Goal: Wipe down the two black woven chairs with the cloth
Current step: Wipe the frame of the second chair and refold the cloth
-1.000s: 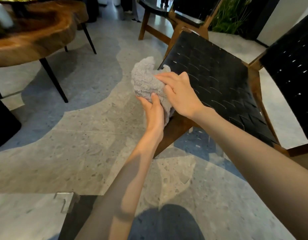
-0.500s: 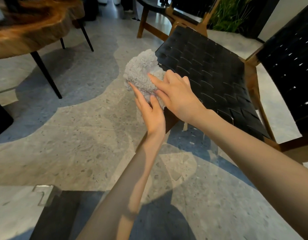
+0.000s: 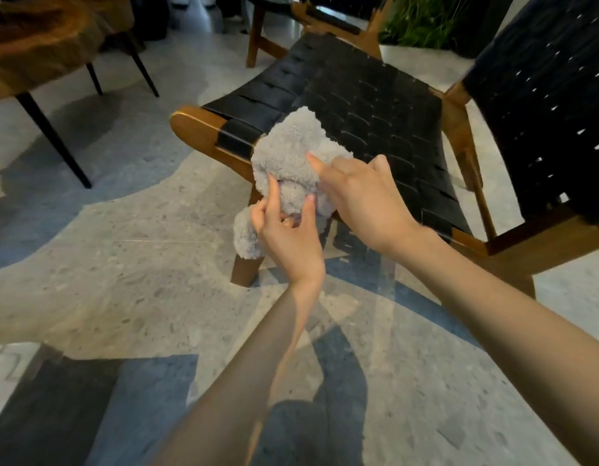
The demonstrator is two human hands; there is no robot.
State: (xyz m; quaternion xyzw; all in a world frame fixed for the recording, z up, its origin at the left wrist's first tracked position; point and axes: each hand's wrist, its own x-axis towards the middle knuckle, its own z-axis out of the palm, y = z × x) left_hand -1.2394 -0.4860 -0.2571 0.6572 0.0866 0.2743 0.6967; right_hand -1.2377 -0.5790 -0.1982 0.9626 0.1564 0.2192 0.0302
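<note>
A fluffy grey cloth (image 3: 288, 153) is bunched over the front edge of a black woven chair (image 3: 375, 105) with a wooden frame. My left hand (image 3: 288, 230) pinches the cloth's lower part from below, fingers curled round it. My right hand (image 3: 362, 193) grips the cloth from the right side, index finger stretched across it. One end of the cloth hangs down by the chair's front leg. A second black woven chair (image 3: 325, 15) stands behind the first, mostly cut off by the frame's top edge.
A thick wooden slab table (image 3: 49, 42) on thin black legs stands at the upper left. A green plant (image 3: 422, 18) is at the back. A dark object (image 3: 56, 408) lies on the terrazzo floor at the lower left.
The view has shifted, so the chair's front wooden rail is now visible. The cloth sits more on the seat's front edge. My left hand's fingers have curled round the cloth's lower part.
</note>
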